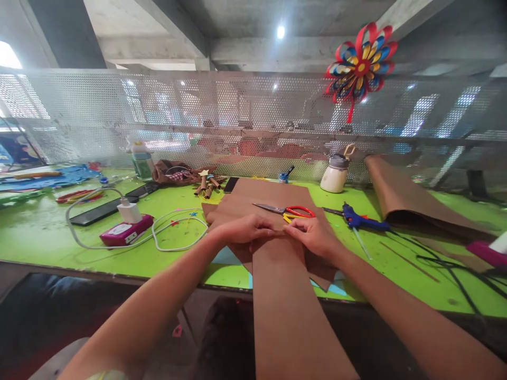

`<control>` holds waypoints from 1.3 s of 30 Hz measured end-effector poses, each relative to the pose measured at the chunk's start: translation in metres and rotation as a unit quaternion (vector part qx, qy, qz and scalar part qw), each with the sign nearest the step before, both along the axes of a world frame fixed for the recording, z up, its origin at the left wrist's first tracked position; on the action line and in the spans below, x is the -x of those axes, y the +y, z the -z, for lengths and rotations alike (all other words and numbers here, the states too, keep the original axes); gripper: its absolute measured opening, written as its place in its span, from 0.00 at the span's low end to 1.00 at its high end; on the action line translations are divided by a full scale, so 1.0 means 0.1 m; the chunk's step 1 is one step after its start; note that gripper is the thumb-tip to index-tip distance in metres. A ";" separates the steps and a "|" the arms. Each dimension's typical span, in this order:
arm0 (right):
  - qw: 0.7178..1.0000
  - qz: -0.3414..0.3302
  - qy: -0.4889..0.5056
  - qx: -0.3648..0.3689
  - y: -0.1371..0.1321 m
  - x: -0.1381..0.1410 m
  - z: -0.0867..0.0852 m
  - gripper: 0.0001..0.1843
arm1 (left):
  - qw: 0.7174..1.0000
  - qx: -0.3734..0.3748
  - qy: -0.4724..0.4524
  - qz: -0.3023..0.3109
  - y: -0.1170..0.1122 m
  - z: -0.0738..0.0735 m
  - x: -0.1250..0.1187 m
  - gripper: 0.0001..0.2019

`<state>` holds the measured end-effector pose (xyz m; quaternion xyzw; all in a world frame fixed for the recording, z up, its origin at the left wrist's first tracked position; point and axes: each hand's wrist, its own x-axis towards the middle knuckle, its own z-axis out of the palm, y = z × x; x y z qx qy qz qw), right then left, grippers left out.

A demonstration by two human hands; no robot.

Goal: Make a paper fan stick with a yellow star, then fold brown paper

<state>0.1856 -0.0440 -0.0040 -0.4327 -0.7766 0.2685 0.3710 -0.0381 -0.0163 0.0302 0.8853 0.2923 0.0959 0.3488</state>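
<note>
A long strip of brown kraft paper (283,301) hangs over the table's front edge toward me. Its far end is pinched between the fingers of my left hand (247,230) and my right hand (312,236), which face each other a short way apart. Beneath and behind them lie larger brown paper sheets (273,191). Scissors (283,210) with red and yellow handles rest on those sheets, just beyond my fingertips. The edge under my left fingers is partly hidden.
A blue glue gun (362,219) lies right of the sheets, its cord trailing right. At left are a magenta power block (127,230) with a white charger, a looped white cable (180,249) and a dark phone (99,210). A cream bottle (335,173) and rolled brown paper (415,195) stand farther back.
</note>
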 end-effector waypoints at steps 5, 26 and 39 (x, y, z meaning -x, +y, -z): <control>0.996 -0.064 -0.051 0.024 -0.06 0.00 -0.08 0.16 | 0.998 -0.052 -0.020 0.028 -0.01 -0.01 -0.03 0.17; 0.988 -0.117 -0.033 0.096 -0.03 -0.08 -0.13 0.21 | 0.995 0.089 -0.043 0.017 -0.03 -0.05 0.06 0.18; 0.983 -0.126 0.037 0.131 -0.05 -0.13 -0.18 0.21 | 0.993 0.107 -0.043 0.006 0.02 -0.08 0.11 0.19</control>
